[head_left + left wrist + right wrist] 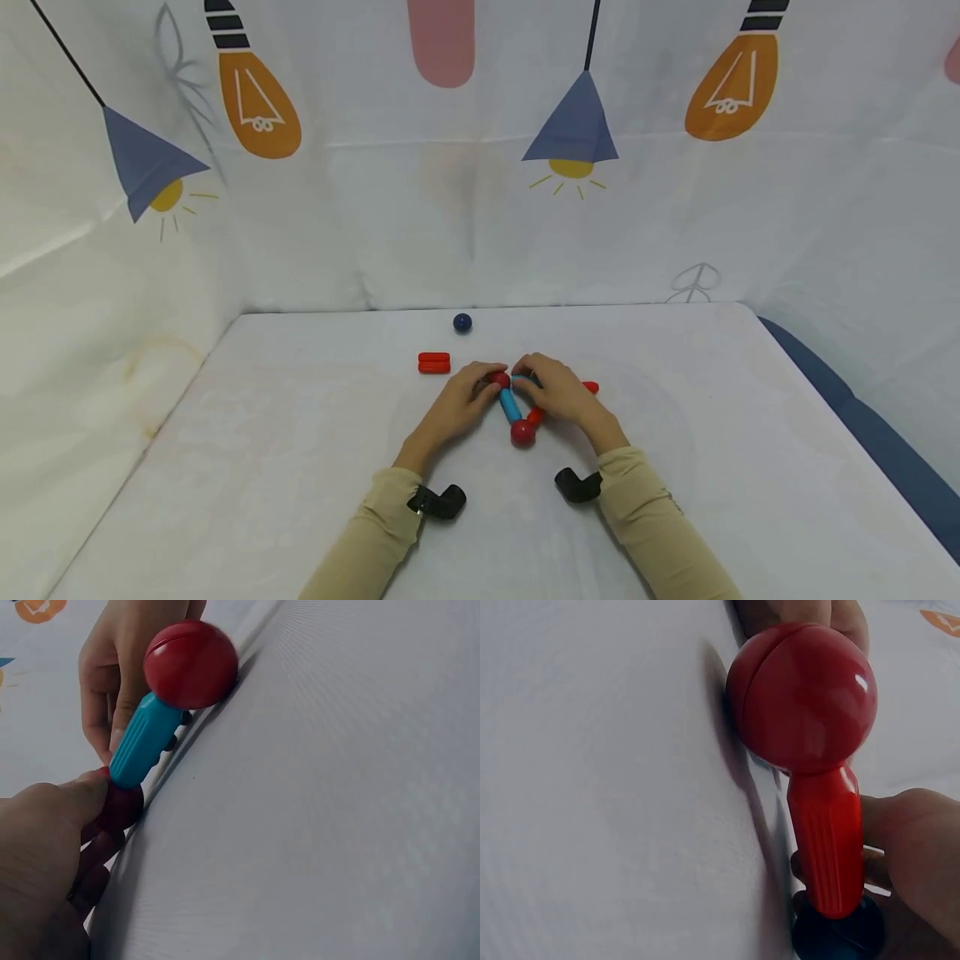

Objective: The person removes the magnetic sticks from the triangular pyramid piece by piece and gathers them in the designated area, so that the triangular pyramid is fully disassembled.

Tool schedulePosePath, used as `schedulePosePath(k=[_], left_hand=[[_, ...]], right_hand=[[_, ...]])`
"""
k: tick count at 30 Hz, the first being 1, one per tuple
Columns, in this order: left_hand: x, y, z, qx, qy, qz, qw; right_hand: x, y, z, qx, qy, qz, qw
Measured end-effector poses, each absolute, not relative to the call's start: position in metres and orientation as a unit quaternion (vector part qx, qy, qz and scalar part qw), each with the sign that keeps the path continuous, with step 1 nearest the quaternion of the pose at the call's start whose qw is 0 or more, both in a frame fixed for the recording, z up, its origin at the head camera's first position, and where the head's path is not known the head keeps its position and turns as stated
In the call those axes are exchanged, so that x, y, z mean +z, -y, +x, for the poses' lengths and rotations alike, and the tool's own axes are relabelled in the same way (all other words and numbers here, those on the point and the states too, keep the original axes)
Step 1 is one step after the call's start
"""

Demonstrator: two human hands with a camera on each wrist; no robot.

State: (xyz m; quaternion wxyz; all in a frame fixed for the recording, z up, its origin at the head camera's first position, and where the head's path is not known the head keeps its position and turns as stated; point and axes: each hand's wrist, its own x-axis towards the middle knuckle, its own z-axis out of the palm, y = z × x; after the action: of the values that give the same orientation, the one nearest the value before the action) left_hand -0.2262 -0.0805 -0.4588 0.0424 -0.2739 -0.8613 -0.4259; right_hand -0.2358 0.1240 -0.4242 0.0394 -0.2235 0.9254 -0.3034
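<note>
My left hand (459, 404) pinches a dark red ball (500, 380) between thumb and fingers. From that ball a light blue stick (510, 406) runs to a larger red ball (522, 432) nearest me. A red stick (827, 840) joins this larger ball to a dark blue ball (838, 930) beside my right hand (558, 392). The right fingers curl over another light blue piece (522, 379), mostly hidden beneath them. Close to its knuckles, a red stick (591, 387) sticks out on the right. In the left wrist view, the left hand (45, 840) holds its ball at the blue stick's end.
Two red sticks (434, 362) lie side by side left of the hands. A dark blue ball (462, 323) rests near the far edge of the white table (300, 450). A printed white cloth (375, 225) hangs behind it.
</note>
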Motion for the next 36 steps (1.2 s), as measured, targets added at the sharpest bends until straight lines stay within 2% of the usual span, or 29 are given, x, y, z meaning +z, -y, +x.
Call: schedulePosePath(k=[7, 12, 14, 18, 21, 25, 32, 36], left_hand=[[-0.460, 0.082, -0.227, -0.439, 0.854, -0.274, 0.051], [-0.464, 0.083, -0.229, -0.434, 0.854, -0.281, 0.057], [-0.465, 0.083, -0.229, -0.433, 0.853, -0.286, 0.060], [-0.466, 0.083, -0.230, -0.435, 0.846, -0.298, 0.076], [-0.465, 0.082, -0.230, -0.431, 0.846, -0.298, 0.093], [-0.463, 0.080, -0.231, -0.425, 0.853, -0.283, 0.106], [-0.458, 0.078, -0.232, -0.453, 0.853, -0.243, 0.084], [-0.456, 0.080, -0.233, -0.469, 0.856, -0.201, 0.087]], right_hand=[[-0.421, -0.132, -0.236, -0.299, -0.935, -0.189, 0.027], [-0.414, -0.130, -0.233, -0.281, -0.938, -0.205, 0.001], [-0.408, -0.126, -0.231, -0.282, -0.934, -0.219, 0.015], [-0.401, -0.118, -0.223, -0.266, -0.929, -0.241, 0.084], [-0.401, -0.113, -0.219, -0.251, -0.930, -0.245, 0.111], [-0.404, -0.111, -0.218, -0.256, -0.931, -0.241, 0.103], [-0.408, -0.107, -0.217, -0.269, -0.928, -0.241, 0.093], [-0.410, -0.103, -0.216, -0.263, -0.929, -0.246, 0.088]])
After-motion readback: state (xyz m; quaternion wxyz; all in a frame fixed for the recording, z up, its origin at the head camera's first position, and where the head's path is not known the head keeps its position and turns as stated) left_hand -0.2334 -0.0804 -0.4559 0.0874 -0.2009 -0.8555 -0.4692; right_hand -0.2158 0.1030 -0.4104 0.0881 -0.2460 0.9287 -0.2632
